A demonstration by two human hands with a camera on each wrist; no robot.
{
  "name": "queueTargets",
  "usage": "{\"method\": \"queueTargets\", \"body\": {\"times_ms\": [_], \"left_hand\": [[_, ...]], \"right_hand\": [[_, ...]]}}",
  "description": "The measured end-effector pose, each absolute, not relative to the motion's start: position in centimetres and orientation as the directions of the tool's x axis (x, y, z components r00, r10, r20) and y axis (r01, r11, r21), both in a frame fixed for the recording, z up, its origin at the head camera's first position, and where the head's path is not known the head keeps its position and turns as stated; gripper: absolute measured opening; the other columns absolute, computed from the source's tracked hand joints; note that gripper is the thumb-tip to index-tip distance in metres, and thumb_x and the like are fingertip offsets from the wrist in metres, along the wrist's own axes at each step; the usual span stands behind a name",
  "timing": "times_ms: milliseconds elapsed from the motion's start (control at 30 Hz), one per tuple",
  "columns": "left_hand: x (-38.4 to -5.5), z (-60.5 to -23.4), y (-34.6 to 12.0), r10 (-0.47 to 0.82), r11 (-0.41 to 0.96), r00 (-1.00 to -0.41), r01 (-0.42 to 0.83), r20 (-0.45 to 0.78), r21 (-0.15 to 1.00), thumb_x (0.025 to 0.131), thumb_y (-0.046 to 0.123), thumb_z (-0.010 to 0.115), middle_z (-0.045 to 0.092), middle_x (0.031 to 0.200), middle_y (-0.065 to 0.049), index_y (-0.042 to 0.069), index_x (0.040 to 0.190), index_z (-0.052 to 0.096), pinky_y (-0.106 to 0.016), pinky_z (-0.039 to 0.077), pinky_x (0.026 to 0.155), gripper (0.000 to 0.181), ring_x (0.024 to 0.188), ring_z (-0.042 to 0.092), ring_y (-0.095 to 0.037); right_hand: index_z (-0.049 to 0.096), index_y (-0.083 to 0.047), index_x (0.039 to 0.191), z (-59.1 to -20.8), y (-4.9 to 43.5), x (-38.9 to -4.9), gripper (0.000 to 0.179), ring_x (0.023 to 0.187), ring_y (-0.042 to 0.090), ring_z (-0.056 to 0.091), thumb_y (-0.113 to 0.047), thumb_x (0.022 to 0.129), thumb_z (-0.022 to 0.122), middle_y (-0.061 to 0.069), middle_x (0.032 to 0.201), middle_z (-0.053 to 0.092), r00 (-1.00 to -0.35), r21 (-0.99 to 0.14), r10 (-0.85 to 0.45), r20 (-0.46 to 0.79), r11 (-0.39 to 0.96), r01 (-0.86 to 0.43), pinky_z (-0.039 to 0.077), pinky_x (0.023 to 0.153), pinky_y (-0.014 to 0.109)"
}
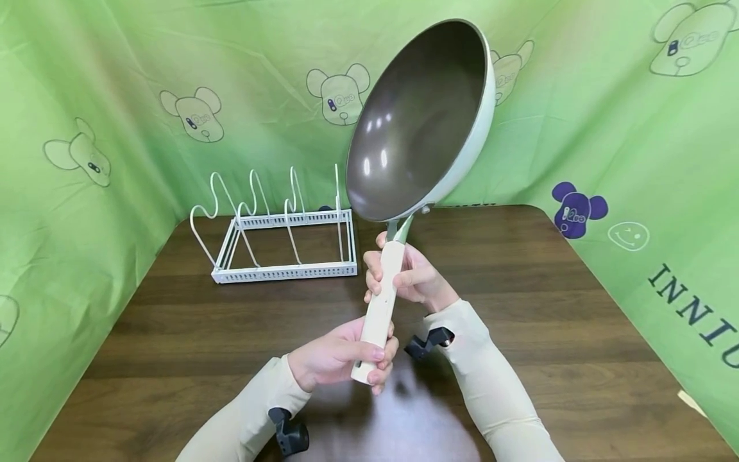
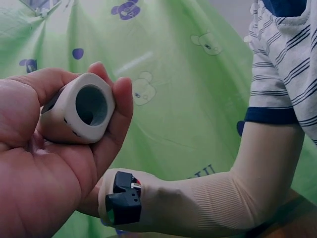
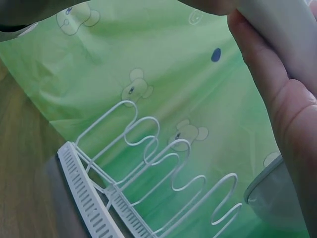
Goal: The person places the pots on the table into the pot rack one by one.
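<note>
A deep frying pan [image 1: 421, 122] with a dark brown inside and a pale outside is held up above the table, tilted so its inside faces left. Its cream handle [image 1: 381, 308] slants down toward the person. The left hand [image 1: 346, 353] grips the handle's lower end; in the left wrist view the fingers and thumb wrap round the handle's hollow end [image 2: 93, 108]. Higher up, just below the pan's body, the right hand [image 1: 410, 273] holds the same handle. In the right wrist view, part of the pan [image 3: 280, 198] shows beyond that hand's fingers.
A white wire rack [image 1: 283, 273] with upright looped dividers stands on the brown wooden table [image 1: 277, 308], left of the pan. Green cloth [image 1: 260, 51] printed with bear heads hangs behind and at both sides. A small pale object [image 1: 691, 403] lies at the table's right edge.
</note>
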State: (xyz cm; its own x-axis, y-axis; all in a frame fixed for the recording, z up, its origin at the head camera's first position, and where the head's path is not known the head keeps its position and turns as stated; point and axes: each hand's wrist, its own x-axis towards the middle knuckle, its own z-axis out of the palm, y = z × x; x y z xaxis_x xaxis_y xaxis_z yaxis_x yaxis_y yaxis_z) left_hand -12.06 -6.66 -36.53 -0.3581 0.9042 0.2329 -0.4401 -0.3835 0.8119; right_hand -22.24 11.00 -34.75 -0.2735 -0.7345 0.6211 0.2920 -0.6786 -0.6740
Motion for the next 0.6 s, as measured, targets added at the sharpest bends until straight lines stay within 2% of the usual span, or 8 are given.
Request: {"method": "queueTargets", "body": {"times_ms": [167, 333, 467, 600], "left_hand": [[-12.3, -36.4, -7.3, 0.907, -0.380, -0.345, -0.429, 0.240, 0.819, 0.097, 0.001, 0.046, 0.051, 0.088, 0.004, 0.017, 0.109, 0.043, -0.026, 0.055, 0.070, 0.020, 0.071, 0.054, -0.009], [-12.6, -36.5, -8.2, 0.914, -0.376, -0.315, -0.416, 0.257, 0.828, 0.100, 0.010, 0.053, 0.051, 0.089, 0.004, 0.018, 0.110, 0.042, -0.025, 0.055, 0.071, 0.017, 0.073, 0.054, -0.009], [-12.9, -36.8, -8.9, 0.917, -0.378, -0.289, -0.406, 0.275, 0.832, 0.100, 0.018, 0.059, 0.050, 0.089, 0.004, 0.019, 0.111, 0.041, -0.025, 0.055, 0.072, 0.021, 0.073, 0.054, -0.008], [-13.0, -37.2, -9.4, 0.916, -0.387, -0.271, -0.394, 0.297, 0.834, 0.100, 0.022, 0.060, 0.049, 0.090, 0.004, 0.021, 0.114, 0.041, -0.025, 0.055, 0.072, 0.023, 0.074, 0.054, -0.009]], "right_hand": [[0.042, -0.014, 0.122, -34.5, 10.5, -22.3, 0.040, 0.092, 0.023, 0.061, 0.001, 0.091, 0.063, 0.009, 0.096, 0.055, -0.287, -0.684, -0.735, 0.615, -0.678, 0.270, 0.053, 0.091, 0.043], [0.042, -0.016, 0.123, -34.4, 9.7, -22.4, 0.041, 0.092, 0.023, 0.061, 0.000, 0.092, 0.063, 0.009, 0.096, 0.055, -0.275, -0.699, -0.741, 0.612, -0.670, 0.249, 0.053, 0.092, 0.045], [0.042, -0.016, 0.123, -34.3, 9.1, -22.6, 0.041, 0.093, 0.024, 0.062, 0.000, 0.092, 0.062, 0.008, 0.097, 0.056, -0.258, -0.706, -0.746, 0.614, -0.665, 0.244, 0.053, 0.092, 0.047], [0.042, -0.016, 0.121, -34.1, 8.5, -22.6, 0.039, 0.091, 0.024, 0.062, 0.000, 0.092, 0.062, 0.009, 0.097, 0.057, -0.257, -0.716, -0.753, 0.606, -0.657, 0.237, 0.053, 0.091, 0.047]]}}
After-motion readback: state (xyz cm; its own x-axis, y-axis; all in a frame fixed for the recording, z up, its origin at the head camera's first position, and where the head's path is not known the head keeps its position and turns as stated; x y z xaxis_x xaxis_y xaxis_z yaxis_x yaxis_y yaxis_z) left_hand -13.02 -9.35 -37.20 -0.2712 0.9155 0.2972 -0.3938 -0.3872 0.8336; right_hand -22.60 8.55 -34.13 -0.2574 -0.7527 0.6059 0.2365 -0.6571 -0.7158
